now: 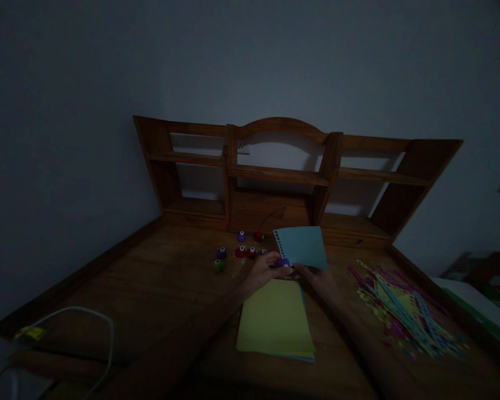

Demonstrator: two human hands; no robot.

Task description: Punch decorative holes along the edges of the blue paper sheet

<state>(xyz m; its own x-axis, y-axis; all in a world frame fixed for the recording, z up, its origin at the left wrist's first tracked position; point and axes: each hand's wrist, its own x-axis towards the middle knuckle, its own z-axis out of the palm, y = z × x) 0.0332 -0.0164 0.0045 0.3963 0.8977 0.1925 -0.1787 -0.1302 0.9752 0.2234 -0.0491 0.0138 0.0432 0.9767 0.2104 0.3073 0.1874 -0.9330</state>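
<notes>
My left hand [265, 272] is closed around a small purple craft punch [283, 262]. The punch sits at the lower left edge of a light blue sheet of paper [304, 244], which has a row of punched holes down its left side. My right hand [316, 278] pinches the lower edge of that sheet, close beside the punch. Under my hands lies a stack of yellow paper [275, 319] with a blue sheet peeking out below. Left of my left hand stand more punches, among them a green punch [219, 265], a red punch [240, 251] and a violet punch [241, 236].
A pile of punched paper strips [404, 305] in pink, yellow and blue spreads over the right of the wooden desk [170, 278]. Wooden shelves [275, 175] rise at the back. A white cable [108, 328] loops at the lower left. Tiny paper cutouts lie near the punches.
</notes>
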